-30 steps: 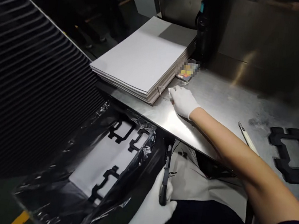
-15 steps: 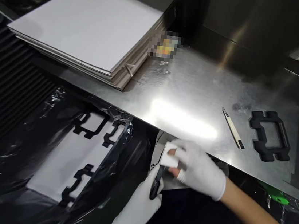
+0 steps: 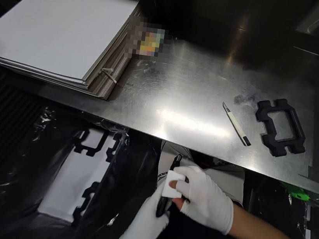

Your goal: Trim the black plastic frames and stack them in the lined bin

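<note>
My left hand (image 3: 146,221), in a white glove, is closed around a narrow black part (image 3: 162,207) that stands upright in it. In my right hand (image 3: 204,196), also gloved with bare fingertips showing, a small white block (image 3: 172,179) is pinched. The block lies across the black part, in front of its middle. Above the block the part's dark top end sticks out; my fingers cover much of the rest. On the metal table right of the hands lie a craft knife (image 3: 237,124) with a pale handle and a notched black frame (image 3: 283,128).
A thick stack of white sheets (image 3: 51,27) is at the back left on the metal table (image 3: 181,87). At lower left, black plastic film (image 3: 21,164) surrounds a white sheet (image 3: 65,185) with several black notched pieces on it. A green item (image 3: 299,193) is beneath the table edge at right.
The white block has slid down the black part towards my left hand, uncovering the part's top end. The view has shifted; the block stays in my right hand.
</note>
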A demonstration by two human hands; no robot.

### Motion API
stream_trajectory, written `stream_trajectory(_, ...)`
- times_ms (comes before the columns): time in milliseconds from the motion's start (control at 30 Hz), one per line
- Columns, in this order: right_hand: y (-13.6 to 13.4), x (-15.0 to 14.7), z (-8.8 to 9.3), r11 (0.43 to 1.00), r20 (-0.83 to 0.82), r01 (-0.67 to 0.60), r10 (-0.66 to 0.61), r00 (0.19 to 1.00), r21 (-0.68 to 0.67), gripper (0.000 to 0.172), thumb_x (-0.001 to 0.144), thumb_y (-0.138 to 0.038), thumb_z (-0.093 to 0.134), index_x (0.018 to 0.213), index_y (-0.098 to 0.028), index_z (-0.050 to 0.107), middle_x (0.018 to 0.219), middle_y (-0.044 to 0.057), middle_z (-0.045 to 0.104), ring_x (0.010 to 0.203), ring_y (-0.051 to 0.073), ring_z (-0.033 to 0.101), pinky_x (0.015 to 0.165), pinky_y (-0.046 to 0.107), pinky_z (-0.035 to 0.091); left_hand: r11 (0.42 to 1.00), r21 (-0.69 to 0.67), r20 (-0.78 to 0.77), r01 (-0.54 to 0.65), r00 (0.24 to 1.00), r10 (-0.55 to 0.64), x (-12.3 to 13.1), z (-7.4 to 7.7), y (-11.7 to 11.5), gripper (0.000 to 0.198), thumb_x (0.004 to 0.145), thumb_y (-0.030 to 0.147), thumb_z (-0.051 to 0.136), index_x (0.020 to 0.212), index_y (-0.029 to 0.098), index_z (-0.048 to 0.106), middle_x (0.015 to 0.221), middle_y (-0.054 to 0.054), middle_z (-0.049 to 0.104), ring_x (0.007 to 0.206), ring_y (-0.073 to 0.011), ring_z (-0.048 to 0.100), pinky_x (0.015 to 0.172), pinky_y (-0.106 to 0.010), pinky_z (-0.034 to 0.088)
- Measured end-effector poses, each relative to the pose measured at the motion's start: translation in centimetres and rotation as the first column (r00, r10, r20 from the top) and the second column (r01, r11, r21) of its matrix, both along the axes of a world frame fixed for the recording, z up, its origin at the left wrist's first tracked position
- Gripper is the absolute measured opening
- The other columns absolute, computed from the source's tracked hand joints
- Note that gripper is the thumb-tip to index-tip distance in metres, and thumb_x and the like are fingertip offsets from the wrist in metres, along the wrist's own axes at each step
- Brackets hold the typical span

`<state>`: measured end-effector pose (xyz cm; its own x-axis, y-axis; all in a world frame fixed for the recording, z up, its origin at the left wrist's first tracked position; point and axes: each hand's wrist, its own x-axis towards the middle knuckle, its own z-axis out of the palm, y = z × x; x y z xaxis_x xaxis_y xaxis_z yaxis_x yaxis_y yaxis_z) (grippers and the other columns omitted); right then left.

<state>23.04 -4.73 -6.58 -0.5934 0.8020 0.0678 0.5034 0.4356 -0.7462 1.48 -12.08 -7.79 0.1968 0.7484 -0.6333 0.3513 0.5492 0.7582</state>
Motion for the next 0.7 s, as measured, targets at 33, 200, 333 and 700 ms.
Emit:
stream_trajectory(33,-0.1,0.1,0.0,1.0,-0.003,0.025,-0.025,1.0,0.006,0.02,0.098,-0.02,0.07,0.117,-0.018,0.072,0.133,0.014,0.068,0.121,0.029,0.065,0.097,0.046,0.065,1.0,-0.008,-0.003,-0.005,1.0,0.005,0.1,0.1,-0.1,0.089,0.075,0.01,0.059,0.162,0.028,0.05,0.095,-0.002,0.063,0.091,-0.025,0.062,0.092,-0.038,0.055)
stream_trajectory(200,-0.2,0.5,0.1,0.999,0.002,0.039,-0.039,0.999,0.021,0.025,0.096,-0.019,0.071,0.122,-0.019,0.071,0.139,0.015,0.066,0.125,0.03,0.064,0.099,0.047,0.064,1.0,-0.02,0.016,0.021,1.0,-0.021,0.5,0.5,-0.3,0.097,0.077,0.006,0.056,0.169,0.03,0.039,0.097,0.0,0.06,0.09,-0.0218,0.06,0.093,-0.037,0.055)
stream_trajectory(333,-0.1,0.8,0.4,0.995,0.034,0.094,-0.096,0.995,0.036,0.026,0.095,-0.017,0.072,0.122,-0.018,0.07,0.138,0.017,0.066,0.123,0.031,0.064,0.098,0.047,0.064,0.999,-0.048,-0.007,0.024,1.0,-0.024,0.6,0.6,-0.5,0.097,0.079,0.006,0.054,0.171,0.029,0.033,0.09,0.002,0.057,0.084,-0.0214,0.059,0.084,-0.035,0.055)
stream_trajectory(700,-0.7,1.0,-0.3,0.999,0.037,0.034,-0.034,0.999,0.0,0.029,0.093,-0.016,0.076,0.121,-0.017,0.07,0.134,0.014,0.066,0.12,0.031,0.063,0.095,0.046,0.065,0.998,0.049,-0.009,0.031,0.999,-0.031,0.7,-0.2,-1.8,0.095,0.077,0.009,0.055,0.169,0.027,0.04,0.104,-0.002,0.068,0.095,-0.0221,0.065,0.1,-0.038,0.055)
